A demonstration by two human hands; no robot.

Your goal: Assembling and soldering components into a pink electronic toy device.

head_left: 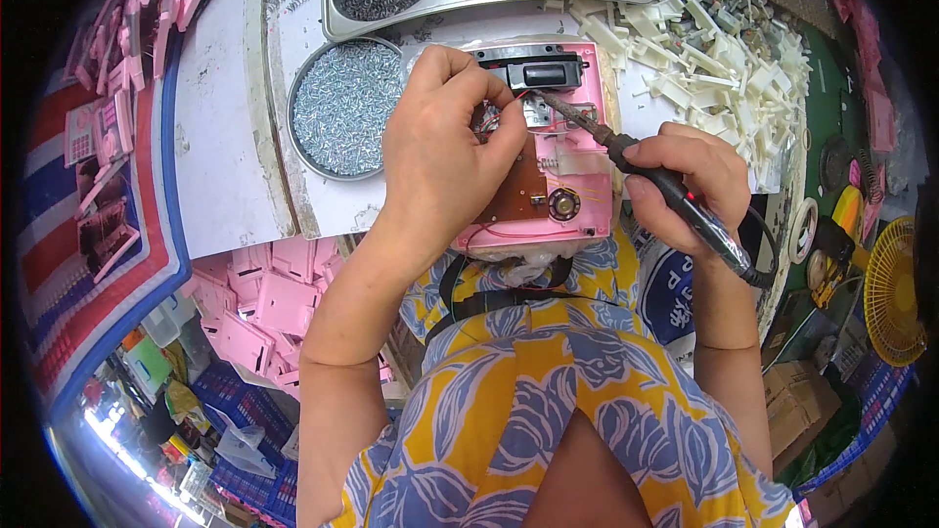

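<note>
A pink plastic casing (593, 94) lies in front of me, its inside facing up. In it are a brown circuit board (514, 198), a small round speaker (564, 203) and a black block (545, 74) along the far side. My left hand (440, 142) is over the casing's left part, thumb and forefinger pinched on a thin red wire (523, 94). My fingers partly hide other wires there. Wrapped round the black handle of a soldering iron (675, 194) is my right hand (702, 161). The iron's tip points left, close to the red wire by the black block.
A round tin (293, 122) of small silvery screws stands left of the casing. Beyond it is a steel tray (455, 8) with dark springs. White plastic parts (699, 68) are heaped at the far right. Pink casings (279, 308) pile up lower left. A yellow fan (895, 291) stands right.
</note>
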